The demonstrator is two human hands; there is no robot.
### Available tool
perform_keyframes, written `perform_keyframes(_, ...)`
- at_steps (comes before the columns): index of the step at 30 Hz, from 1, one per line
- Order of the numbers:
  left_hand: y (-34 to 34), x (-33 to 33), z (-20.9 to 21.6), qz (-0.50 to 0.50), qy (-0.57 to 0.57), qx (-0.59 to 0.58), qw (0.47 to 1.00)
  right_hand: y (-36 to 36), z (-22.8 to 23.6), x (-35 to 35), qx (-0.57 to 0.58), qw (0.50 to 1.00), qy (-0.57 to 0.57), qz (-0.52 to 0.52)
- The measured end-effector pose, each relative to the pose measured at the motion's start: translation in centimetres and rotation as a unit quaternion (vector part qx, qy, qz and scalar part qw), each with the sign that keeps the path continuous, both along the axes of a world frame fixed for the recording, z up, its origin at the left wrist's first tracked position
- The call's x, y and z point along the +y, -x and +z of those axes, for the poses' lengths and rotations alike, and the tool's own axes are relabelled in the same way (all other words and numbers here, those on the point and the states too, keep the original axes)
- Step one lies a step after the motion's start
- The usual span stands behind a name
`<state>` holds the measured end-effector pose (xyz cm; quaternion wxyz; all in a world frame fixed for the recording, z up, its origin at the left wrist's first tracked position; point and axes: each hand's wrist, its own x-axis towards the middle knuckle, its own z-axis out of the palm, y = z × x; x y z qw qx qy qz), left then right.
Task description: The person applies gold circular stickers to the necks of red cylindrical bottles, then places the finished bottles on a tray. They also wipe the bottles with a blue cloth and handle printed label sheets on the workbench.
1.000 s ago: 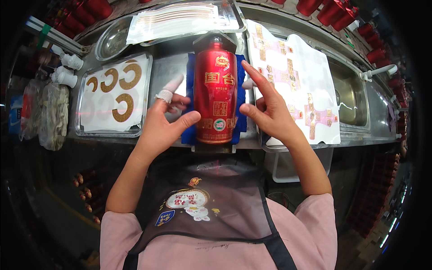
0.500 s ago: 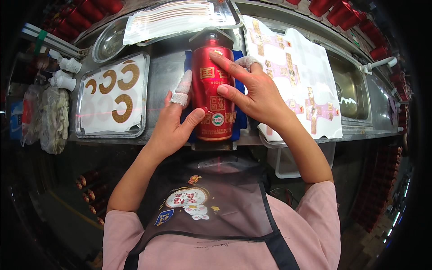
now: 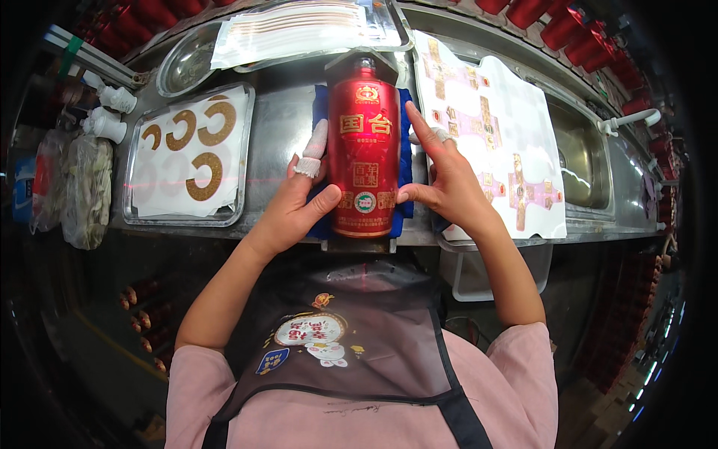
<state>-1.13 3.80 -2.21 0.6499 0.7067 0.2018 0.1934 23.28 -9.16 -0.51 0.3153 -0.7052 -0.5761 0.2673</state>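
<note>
A red bottle (image 3: 365,150) with gold lettering and a small green-and-white round mark lies on a blue cloth (image 3: 405,161), its neck pointing away from me. My left hand (image 3: 292,198) grips its left side, with the thumb over the front edge near the base and the fingers along the flank. A white knitted cover sits on one finger. On the other side, my right hand (image 3: 449,183) is spread open, thumb tip at the bottle's lower right edge. Its index finger stretches forward beside the bottle, and another finger wears a white cover.
Left is a metal tray (image 3: 129,213) with gold C-shaped labels on white sheets. Behind stand a round metal bowl (image 3: 183,67) and a tray of striped strips (image 3: 299,34). To the right, cross-shaped label sheets (image 3: 538,120) lie beside a sink (image 3: 587,165). Red bottles (image 3: 561,26) line the back.
My right hand has come off the bottle's upper front and moved right, uncovering a gold emblem near its shoulder. The left hand remains at the left side.
</note>
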Motion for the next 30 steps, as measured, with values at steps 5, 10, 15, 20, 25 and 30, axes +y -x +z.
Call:
perform_keyframes(5,0.0,0.4,-0.1,-0.020,-0.034,0.009,0.999,0.0,0.4,0.4,0.023,0.999,0.023,-0.003)
perform_keyframes(10,0.8,0.4,0.6,-0.018,-0.061,0.060,0.996,0.4,3.4,0.2,0.025,0.999,0.023,-0.012)
perform_keyframes(15,1.0,0.2,1.7,0.052,-0.222,0.026,0.973,2.0,6.1,0.5,-0.070,0.996,-0.054,0.014)
perform_keyframes(20,0.0,-0.7,2.3,0.014,-0.392,0.026,0.919,3.4,6.7,1.5,-0.147,0.989,-0.022,0.025)
perform_keyframes(25,-0.4,-0.9,2.4,0.002,-0.364,0.037,0.931,3.2,6.4,1.7,-0.106,0.993,0.041,0.027)
perform_keyframes(30,0.1,-0.5,2.5,0.013,-0.361,0.014,0.932,3.1,6.1,1.4,-0.081,0.996,0.008,0.022)
